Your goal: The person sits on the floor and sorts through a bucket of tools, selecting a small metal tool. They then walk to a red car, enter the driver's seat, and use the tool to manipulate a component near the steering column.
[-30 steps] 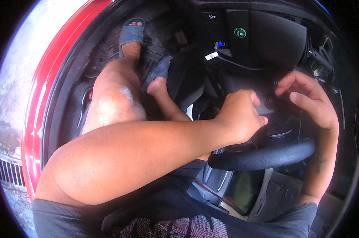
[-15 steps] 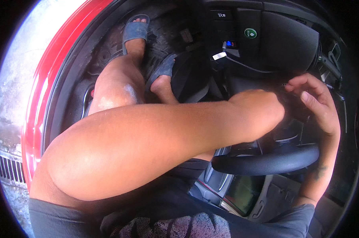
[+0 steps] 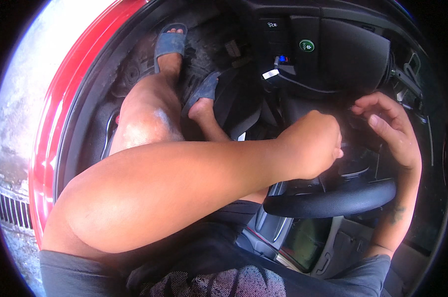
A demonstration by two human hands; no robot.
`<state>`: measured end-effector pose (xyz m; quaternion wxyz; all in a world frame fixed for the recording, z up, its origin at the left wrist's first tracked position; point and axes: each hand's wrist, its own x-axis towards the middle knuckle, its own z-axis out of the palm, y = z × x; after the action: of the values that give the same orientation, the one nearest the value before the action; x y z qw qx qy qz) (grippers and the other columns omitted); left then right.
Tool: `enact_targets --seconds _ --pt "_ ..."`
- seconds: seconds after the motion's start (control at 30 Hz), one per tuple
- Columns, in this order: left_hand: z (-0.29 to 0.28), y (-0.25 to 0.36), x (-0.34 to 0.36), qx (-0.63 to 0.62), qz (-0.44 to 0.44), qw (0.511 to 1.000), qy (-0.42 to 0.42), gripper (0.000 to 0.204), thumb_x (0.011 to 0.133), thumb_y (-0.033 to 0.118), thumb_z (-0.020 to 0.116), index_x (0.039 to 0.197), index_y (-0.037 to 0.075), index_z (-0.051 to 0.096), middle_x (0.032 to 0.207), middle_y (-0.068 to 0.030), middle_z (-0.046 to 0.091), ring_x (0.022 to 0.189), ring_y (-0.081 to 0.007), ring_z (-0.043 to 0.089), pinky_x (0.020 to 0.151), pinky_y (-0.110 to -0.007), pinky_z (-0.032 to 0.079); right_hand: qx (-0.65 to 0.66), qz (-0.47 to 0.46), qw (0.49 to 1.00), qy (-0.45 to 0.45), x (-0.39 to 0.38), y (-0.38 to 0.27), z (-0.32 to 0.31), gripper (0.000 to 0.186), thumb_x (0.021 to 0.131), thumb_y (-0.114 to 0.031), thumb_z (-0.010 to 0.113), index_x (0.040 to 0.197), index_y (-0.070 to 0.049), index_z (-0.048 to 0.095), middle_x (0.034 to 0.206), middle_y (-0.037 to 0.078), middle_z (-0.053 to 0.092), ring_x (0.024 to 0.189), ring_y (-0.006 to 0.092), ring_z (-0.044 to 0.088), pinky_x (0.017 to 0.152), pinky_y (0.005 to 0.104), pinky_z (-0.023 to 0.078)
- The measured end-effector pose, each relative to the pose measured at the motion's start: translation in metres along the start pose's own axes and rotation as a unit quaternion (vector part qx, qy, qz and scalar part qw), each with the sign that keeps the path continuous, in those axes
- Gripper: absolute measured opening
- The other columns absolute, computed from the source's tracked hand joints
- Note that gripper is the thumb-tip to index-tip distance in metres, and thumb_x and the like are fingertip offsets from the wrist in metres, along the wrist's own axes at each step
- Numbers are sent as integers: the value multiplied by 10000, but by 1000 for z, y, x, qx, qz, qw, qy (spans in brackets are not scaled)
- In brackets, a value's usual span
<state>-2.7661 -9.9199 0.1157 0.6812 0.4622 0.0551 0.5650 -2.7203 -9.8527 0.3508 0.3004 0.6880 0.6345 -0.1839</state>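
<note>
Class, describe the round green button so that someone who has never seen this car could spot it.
Start at the black dashboard, beyond the right hand. Find the white tag; the round green button is up and to its right. Unlike the dark rectangular switch nearby, it is circular and green.

Both hands [image 3: 310, 146] are near the black steering wheel [image 3: 330, 202] inside a red car [image 3: 55, 133].

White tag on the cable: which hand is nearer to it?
Left, as the picture shows it. The left hand, curled, is below and right of the white tag; the right hand is farther off to the right.
</note>
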Motion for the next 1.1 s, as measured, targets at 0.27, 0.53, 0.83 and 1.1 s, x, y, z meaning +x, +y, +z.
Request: enact_targets --seconds 0.27,0.53,0.83,1.1 --pt "13 1 -1 -115 -178 975 65 184 915 175 765 974 1 772 887 -188 769 843 -263 764 758 -387 581 -6 6 1000 1 -20 8 -11 396 957 -363 682 1125 -6 708 1097 110 706 1065 191 646 962 326 481" --pt "9 -25 17 247 154 955 -52 151 851 152 711 877 4 727 837 -161 741 816 -337 735 761 -440 591 -62 -89 994 -35 -14 12 -3 375 834 -353 783 967 -4 758 1062 154 719 1039 270 682 950 385 506" --pt "1 -17 7 229 131 961 -84 181 910 207 662 939 56 757 876 -179 731 882 -372 727 789 -469 589 -37 -19 999 8 -24 7 -12 564 779 -479 815 1082 -15 716 1045 80 673 1003 180 616 874 308 437" --pt "19 -3 -11 51 21 998 11 211 951 205 661 960 29 775 835 -220 723 821 -401 718 779 -473 574 -45 -29 998 24 -21 -1 -11 498 800 -400 817 1091 -9 713 1059 76 687 991 174 630 869 303 447"
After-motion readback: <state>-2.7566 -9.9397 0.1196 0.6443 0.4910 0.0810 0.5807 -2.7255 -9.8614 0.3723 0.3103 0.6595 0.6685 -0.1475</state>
